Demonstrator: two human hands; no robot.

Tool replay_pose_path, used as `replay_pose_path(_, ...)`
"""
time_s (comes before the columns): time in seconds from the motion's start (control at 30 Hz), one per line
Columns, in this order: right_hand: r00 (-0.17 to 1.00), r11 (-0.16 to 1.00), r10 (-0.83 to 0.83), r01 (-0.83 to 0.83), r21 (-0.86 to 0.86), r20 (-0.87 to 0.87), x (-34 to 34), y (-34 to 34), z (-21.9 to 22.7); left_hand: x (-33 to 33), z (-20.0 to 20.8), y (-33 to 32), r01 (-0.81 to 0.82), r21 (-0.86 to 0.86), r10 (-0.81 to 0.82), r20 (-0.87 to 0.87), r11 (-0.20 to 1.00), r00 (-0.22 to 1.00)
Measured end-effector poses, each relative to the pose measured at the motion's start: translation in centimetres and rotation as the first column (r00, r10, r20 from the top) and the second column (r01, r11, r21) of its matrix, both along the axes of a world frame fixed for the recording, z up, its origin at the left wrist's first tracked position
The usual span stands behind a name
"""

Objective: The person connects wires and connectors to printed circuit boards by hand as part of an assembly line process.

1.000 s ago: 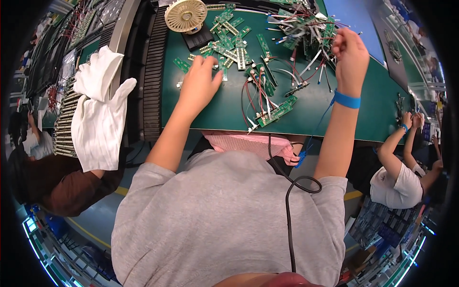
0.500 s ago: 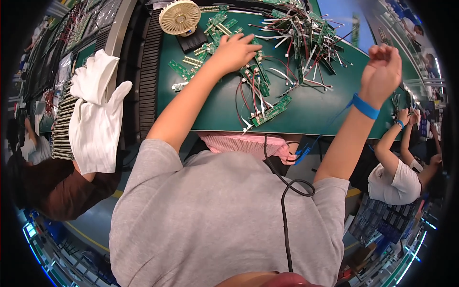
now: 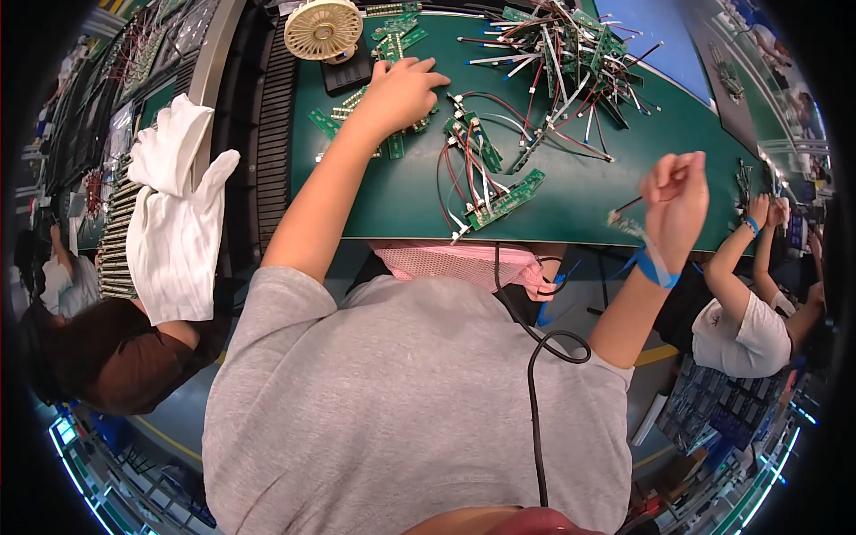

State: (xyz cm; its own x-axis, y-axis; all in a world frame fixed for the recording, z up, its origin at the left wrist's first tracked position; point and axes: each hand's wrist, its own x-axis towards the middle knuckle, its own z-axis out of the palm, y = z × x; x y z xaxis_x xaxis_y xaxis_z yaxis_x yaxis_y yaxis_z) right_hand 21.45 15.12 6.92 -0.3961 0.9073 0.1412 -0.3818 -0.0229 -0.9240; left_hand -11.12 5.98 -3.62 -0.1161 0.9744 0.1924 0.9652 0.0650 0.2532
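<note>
Left hand (image 3: pixel 403 94), near side and just right of the cream fan (image 3: pixel 324 31): fingers loosely spread over green boards (image 3: pixel 390 46), any hold hidden. Right hand (image 3: pixel 675 209), well right of the fan: fingers curled, a blurred wired piece (image 3: pixel 629 228) just beside, grip impossible to tell. Wired-board bundle (image 3: pixel 584 58): on the tabletop (image 3: pixel 571 209), right of the fan.

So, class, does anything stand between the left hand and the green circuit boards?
Nothing visible does: the left hand is over the green circuit boards. The fan stands off to its left. Any contact is hidden.
</note>
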Motion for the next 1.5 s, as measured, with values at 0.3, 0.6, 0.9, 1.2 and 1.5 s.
replay_pose_path(0.3, 0.676, 0.936, 0.106, -0.316, 0.157, 0.729, -4.1, -1.7, -5.4, -0.3, 0.6, -1.6, 0.025, -0.02, -0.025, -0.01, 0.999, 1.0)
replay_pose_path(0.6, 0.571, 0.787, -0.337, -0.267, 0.557, 0.749, -6.5, 1.6, -7.6, 2.2, 0.6, -1.0, 0.216, -0.097, -0.216, 0.014, 0.972, 0.976)
replay_pose_path(0.9, 0.349, 0.632, -0.638, -0.273, 0.726, 0.687, -6.3, 3.6, -8.4, 1.3, -0.2, -1.5, 0.275, 0.045, -0.279, 0.182, 0.96, 0.943)
replay_pose_path(1.2, 0.68, 0.788, -0.387, -0.107, 0.607, 0.623, -4.9, 1.6, -7.2, 1.1, 0.4, -3.1, 0.169, 0.044, -0.173, 0.109, 0.985, 0.979)
replay_pose_path(1.5, 0.942, 0.968, 0.059, -0.135, 0.212, 0.33, -4.9, -1.1, -7.4, -0.2, 0.4, -4.6, 0.162, 0.087, -0.16, -0.025, 0.983, 0.987)
